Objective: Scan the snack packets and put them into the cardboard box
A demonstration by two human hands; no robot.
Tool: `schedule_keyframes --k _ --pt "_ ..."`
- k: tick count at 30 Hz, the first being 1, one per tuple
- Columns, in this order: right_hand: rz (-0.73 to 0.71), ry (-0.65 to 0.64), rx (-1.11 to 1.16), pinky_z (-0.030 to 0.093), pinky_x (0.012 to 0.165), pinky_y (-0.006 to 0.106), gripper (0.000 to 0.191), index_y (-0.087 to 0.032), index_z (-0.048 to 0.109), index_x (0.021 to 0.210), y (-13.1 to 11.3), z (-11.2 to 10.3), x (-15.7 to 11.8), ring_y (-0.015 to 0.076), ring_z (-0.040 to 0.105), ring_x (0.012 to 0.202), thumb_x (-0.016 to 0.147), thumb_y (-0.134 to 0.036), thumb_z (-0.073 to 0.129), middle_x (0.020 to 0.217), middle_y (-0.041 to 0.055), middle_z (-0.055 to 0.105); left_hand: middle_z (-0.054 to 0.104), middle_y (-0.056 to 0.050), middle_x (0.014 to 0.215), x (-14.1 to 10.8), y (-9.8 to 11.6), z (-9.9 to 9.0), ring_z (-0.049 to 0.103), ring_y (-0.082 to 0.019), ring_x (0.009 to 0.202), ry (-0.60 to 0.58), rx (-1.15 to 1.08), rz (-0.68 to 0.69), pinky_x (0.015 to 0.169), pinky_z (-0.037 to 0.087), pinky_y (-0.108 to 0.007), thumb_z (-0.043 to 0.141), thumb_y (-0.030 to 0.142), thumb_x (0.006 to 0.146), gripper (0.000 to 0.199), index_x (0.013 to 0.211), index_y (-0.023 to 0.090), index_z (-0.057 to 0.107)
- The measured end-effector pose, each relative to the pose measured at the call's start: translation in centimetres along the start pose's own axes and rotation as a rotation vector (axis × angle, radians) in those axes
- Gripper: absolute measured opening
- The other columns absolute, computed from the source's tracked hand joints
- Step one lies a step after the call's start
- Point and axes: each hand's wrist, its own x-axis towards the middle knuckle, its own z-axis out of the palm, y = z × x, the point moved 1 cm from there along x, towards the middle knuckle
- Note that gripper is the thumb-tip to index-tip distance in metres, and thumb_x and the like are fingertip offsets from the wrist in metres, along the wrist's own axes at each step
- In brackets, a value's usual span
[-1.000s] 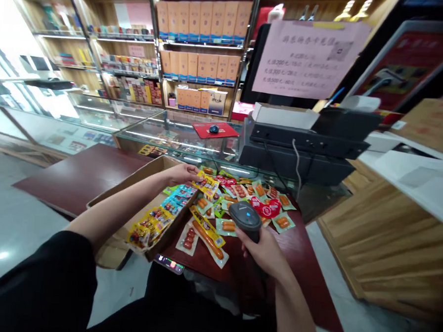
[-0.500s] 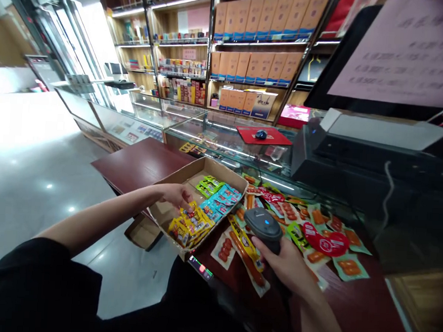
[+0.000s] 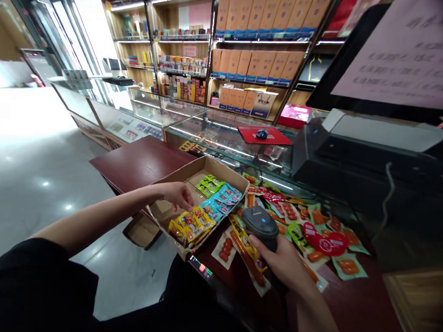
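My left hand [image 3: 180, 195] hangs over the cardboard box [image 3: 165, 175], its fingers curled together above the yellow packets [image 3: 192, 223]; what is between the fingertips, if anything, is too small to name. Blue packets [image 3: 219, 200] and green packets [image 3: 209, 185] lie in rows behind the yellow ones. In my right hand [image 3: 279, 258] is a dark handheld scanner [image 3: 260, 221], its head pointing towards the box. Around it, wrapped sausages [image 3: 226, 248] and other packaged snacks [image 3: 348, 267] are spread over the dark red table [image 3: 370, 307].
Behind the snacks runs a glass counter [image 3: 223, 131] with a mouse [image 3: 262, 134] on a red mat [image 3: 245, 132]. A monitor [image 3: 401, 56] rises at the right. A smaller cardboard box [image 3: 142, 231] sits lower, left of the table.
My left hand has lifted slightly off the yellow packets, which now lie flatter and more evenly. The scanner in my right hand has shifted slightly left.
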Motion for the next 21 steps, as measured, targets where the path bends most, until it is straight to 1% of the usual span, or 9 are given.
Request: schedule_keyframes --k 3,5,7,10,14,15,17,19,21 --pt "-0.019 0.019 0.035 0.048 0.047 0.028 0.038 -0.016 0.062 0.095 0.1 -0.5 -0.4 0.0169 0.06 0.047 0.076 -0.05 0.062 0.059 0.0006 0.066 0.072 -0.003 0.08 0.4 1.8 0.4 0.062 -0.015 0.071 -0.028 -0.004 0.039 0.055 0.049 -0.021 0.084 0.046 0.05 0.049 0.089 0.016 0.074" --pt "-0.03 0.056 0.05 0.048 0.047 0.028 0.038 -0.016 0.063 0.095 0.4 -1.1 -0.8 0.0173 0.06 0.047 0.076 -0.049 0.063 0.059 0.001 0.066 0.072 -0.004 0.078 1.0 3.6 1.2 0.063 -0.016 0.069 -0.042 -0.017 0.076 0.054 0.049 -0.022 0.084 0.043 0.05 0.048 0.088 0.016 0.075" --pt "-0.013 0.102 0.047 0.048 0.047 0.028 0.037 -0.016 0.063 0.092 0.9 -1.8 -1.4 0.018 0.061 0.048 0.075 -0.049 0.064 0.058 0.0015 0.066 0.071 -0.004 0.076 2.0 5.8 2.4 0.063 -0.016 0.068 -0.058 -0.025 0.14 0.053 0.049 -0.022 0.085 0.04 0.049 0.047 0.088 0.015 0.075" --pt "0.039 0.152 0.042 0.047 0.045 0.027 0.035 -0.017 0.061 0.088 2.0 -3.2 -2.6 0.0178 0.06 0.046 0.076 -0.051 0.063 0.053 0.0005 0.064 0.07 -0.003 0.076 4.2 9.1 4.9 0.062 -0.014 0.065 -0.108 -0.037 0.25 0.052 0.049 -0.021 0.085 0.038 0.051 0.045 0.089 0.016 0.075" --pt "0.071 0.231 0.053 0.046 0.045 0.026 0.034 -0.018 0.057 0.083 3.3 -5.2 -4.8 0.0168 0.06 0.044 0.078 -0.051 0.062 0.05 -0.0007 0.062 0.07 -0.003 0.073 8.1 13.2 9.0 0.061 -0.013 0.063 -0.197 -0.037 0.35 0.053 0.049 -0.02 0.082 0.039 0.056 0.043 0.092 0.016 0.074" --pt "0.078 0.255 0.056 0.045 0.045 0.026 0.034 -0.018 0.057 0.082 3.6 -5.7 -5.4 0.0165 0.06 0.044 0.078 -0.051 0.062 0.05 -0.0006 0.062 0.069 -0.003 0.072 9.2 14.0 10.0 0.061 -0.013 0.063 -0.194 -0.021 0.37 0.054 0.049 -0.021 0.081 0.038 0.058 0.042 0.093 0.015 0.074" --pt "0.096 0.306 0.066 0.044 0.044 0.025 0.034 -0.017 0.058 0.083 4.3 -6.6 -6.6 0.0161 0.059 0.043 0.079 -0.051 0.061 0.049 -0.0005 0.061 0.068 -0.002 0.071 11.3 15.5 11.7 0.061 -0.013 0.061 -0.153 0.038 0.41 0.054 0.049 -0.021 0.078 0.036 0.062 0.04 0.095 0.015 0.073" --pt "0.111 0.345 0.072 0.045 0.045 0.025 0.034 -0.017 0.058 0.083 5.2 -7.4 -7.8 0.0159 0.059 0.042 0.079 -0.051 0.061 0.05 -0.0005 0.061 0.069 -0.003 0.073 13.2 16.7 12.9 0.061 -0.014 0.059 -0.074 0.149 0.447 0.054 0.049 -0.023 0.073 0.031 0.066 0.034 0.096 0.015 0.074" --pt "0.117 0.377 0.076 0.046 0.046 0.026 0.033 -0.018 0.057 0.081 6.1 -8.1 -8.8 0.016 0.059 0.043 0.079 -0.05 0.061 0.051 -0.0003 0.062 0.07 -0.003 0.074 15.0 17.6 13.8 0.061 -0.015 0.059 0.032 0.309 0.486 0.057 0.049 -0.024 0.068 0.024 0.068 0.028 0.094 0.015 0.074"
